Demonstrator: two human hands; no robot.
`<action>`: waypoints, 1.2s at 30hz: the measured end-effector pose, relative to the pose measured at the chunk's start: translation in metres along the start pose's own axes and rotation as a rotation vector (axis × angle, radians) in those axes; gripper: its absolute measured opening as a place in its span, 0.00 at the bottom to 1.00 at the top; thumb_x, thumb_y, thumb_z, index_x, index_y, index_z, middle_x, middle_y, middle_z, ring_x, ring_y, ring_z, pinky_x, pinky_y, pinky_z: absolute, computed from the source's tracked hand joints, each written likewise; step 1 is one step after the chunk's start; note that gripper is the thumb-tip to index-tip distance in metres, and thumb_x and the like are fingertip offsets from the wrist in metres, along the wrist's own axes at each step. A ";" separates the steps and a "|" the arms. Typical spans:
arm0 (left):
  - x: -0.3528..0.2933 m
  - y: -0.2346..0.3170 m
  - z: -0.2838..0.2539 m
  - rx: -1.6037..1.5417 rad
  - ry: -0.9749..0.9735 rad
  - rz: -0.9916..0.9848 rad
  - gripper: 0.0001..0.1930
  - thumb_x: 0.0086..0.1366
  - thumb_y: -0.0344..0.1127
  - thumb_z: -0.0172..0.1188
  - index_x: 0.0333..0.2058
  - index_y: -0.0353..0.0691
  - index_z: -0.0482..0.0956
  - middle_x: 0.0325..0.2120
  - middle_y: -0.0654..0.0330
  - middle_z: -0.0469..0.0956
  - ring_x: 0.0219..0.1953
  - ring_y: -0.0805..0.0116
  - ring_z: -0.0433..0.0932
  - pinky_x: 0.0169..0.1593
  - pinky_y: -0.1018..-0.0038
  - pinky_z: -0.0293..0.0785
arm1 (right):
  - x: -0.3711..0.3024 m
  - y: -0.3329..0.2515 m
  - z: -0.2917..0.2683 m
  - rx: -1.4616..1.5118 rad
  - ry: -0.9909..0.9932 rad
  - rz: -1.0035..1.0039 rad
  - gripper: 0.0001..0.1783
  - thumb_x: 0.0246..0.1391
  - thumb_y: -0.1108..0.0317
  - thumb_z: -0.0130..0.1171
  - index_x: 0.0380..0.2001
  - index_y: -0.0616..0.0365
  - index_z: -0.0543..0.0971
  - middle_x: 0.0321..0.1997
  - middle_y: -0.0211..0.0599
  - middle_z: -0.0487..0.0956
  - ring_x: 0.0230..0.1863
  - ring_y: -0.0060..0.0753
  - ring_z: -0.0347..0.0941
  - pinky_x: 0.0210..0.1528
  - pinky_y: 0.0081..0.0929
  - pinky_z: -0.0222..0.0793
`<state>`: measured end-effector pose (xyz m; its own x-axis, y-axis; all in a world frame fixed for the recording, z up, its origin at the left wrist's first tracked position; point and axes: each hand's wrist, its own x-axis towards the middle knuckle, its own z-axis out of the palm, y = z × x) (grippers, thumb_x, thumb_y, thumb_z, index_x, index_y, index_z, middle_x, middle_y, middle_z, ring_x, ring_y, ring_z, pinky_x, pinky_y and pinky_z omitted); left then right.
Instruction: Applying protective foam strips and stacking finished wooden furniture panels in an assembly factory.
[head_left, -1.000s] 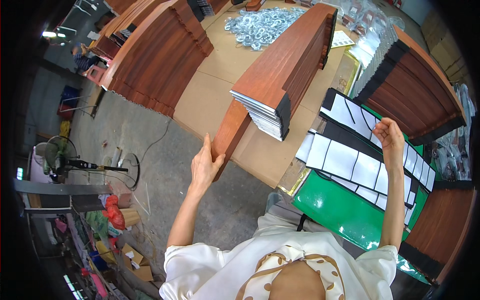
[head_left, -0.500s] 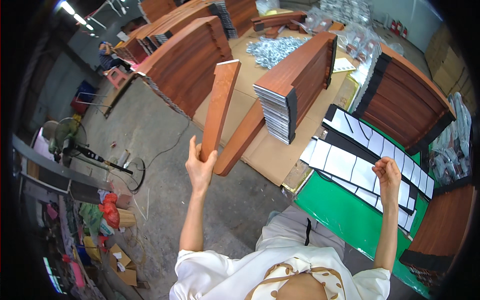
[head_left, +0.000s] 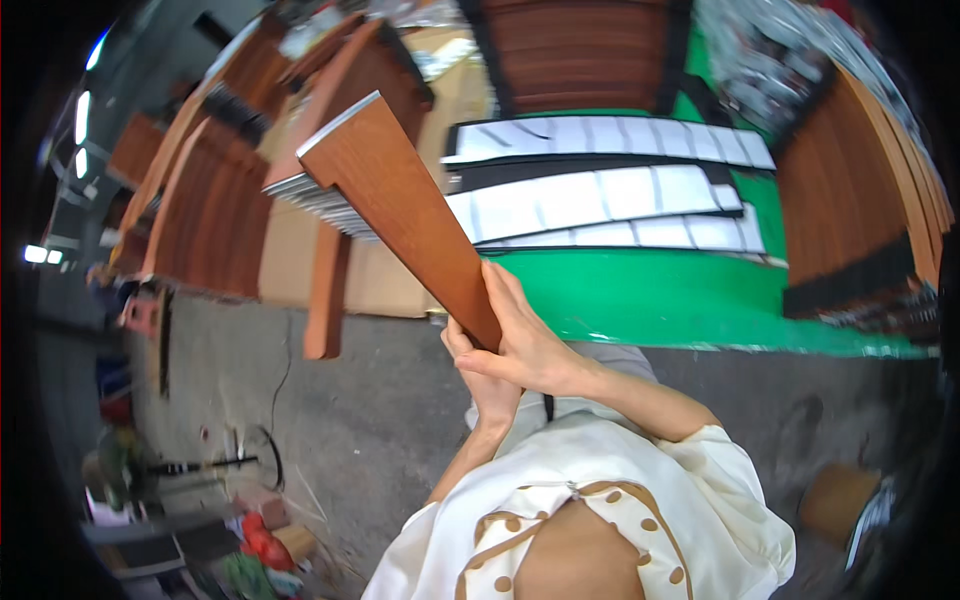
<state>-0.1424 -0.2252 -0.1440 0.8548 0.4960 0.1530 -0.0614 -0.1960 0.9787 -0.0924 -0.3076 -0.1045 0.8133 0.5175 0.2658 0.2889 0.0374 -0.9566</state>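
Observation:
A reddish-brown wooden leg-shaped piece [head_left: 415,225] with a notch and a pale edge at its far end slants up and to the left in front of me. My left hand [head_left: 485,385] is closed round its near end from below. Beside it, my right hand [head_left: 532,342] lies against the right edge of the same piece, its fingers partly hidden and its thumb near my left hand. Beyond the piece, white strips with black borders [head_left: 590,200] lie on the green tabletop [head_left: 650,290]. A second wooden piece [head_left: 325,295] juts over the edge of the cardboard-covered table.
Stacked brown panels stand to the left [head_left: 210,215], at the back [head_left: 580,60] and on the right [head_left: 850,190]. Clear plastic bags [head_left: 765,50] lie at the back right. A fan [head_left: 265,460] and red bags [head_left: 265,545] sit on the floor at the left.
My view has swung right, toward the green tabletop. My right hand has come from above the white strips to the wooden piece, which my left hand has carried along.

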 end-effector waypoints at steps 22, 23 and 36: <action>0.084 -0.069 0.036 0.498 -0.573 0.404 0.17 0.47 0.24 0.66 0.39 0.35 0.76 0.35 0.54 0.77 0.42 0.57 0.74 0.50 0.66 0.66 | -0.070 0.068 -0.214 -0.803 -0.254 0.431 0.18 0.47 0.64 0.60 0.44 0.52 0.77 0.37 0.33 0.78 0.45 0.37 0.71 0.45 0.34 0.67; 0.084 -0.072 0.039 0.455 -0.576 0.357 0.16 0.47 0.24 0.66 0.38 0.35 0.77 0.35 0.54 0.77 0.41 0.57 0.74 0.47 0.66 0.67 | -0.068 0.068 -0.214 -0.805 -0.276 0.462 0.18 0.47 0.64 0.60 0.44 0.52 0.76 0.37 0.33 0.78 0.46 0.37 0.70 0.46 0.34 0.67; 0.117 -0.029 0.039 -0.048 -0.579 0.125 0.21 0.53 0.27 0.61 0.48 0.32 0.73 0.45 0.50 0.75 0.49 0.56 0.72 0.54 0.69 0.65 | -0.048 0.109 -0.369 -1.134 0.382 0.186 0.08 0.49 0.74 0.57 0.34 0.59 0.79 0.35 0.39 0.78 0.36 0.42 0.75 0.37 0.32 0.71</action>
<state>-0.0203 -0.1941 -0.1592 0.9808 -0.0736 0.1804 -0.1909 -0.1783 0.9653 0.0866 -0.6436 -0.1773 0.9307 0.1425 0.3368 0.2747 -0.8804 -0.3865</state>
